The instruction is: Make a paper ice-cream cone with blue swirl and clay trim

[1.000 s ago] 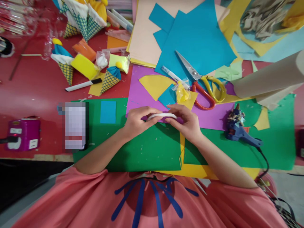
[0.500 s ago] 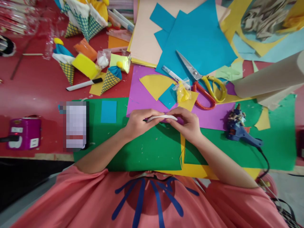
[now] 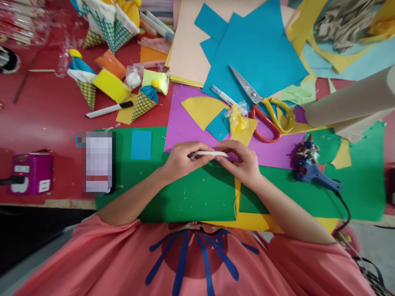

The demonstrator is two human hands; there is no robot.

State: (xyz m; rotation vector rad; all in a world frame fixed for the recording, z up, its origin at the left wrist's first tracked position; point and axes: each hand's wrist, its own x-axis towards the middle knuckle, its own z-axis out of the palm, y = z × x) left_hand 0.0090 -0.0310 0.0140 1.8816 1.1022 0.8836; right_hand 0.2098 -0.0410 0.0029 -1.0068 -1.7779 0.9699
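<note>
Between my two hands is a thin white strip (image 3: 210, 153), soft-looking and slightly curved, perhaps clay. My left hand (image 3: 185, 158) pinches its left part with thumb and fingers. On the other end, the thumb and fingers of my right hand (image 3: 242, 160) are closed in the same way. Both hands are above the near edge of the purple sheet (image 3: 271, 154) and the green sheet (image 3: 191, 197). Just beyond them lie a yellow fan-shaped piece (image 3: 202, 110), a blue scrap (image 3: 218, 125) and a small bag of yellow material (image 3: 238, 121).
Scissors (image 3: 259, 100) lie open past my right hand. A blue glue gun (image 3: 314, 168) rests at the right, near a thick paper roll (image 3: 348, 98). At the left are a phone (image 3: 98, 162), a marker (image 3: 108, 109), a small patterned cone (image 3: 145, 102) and a purple power box (image 3: 32, 173).
The white strip has turned a little between my fingers and its right end shows less. My hands have shifted only slightly; everything else stays in place.
</note>
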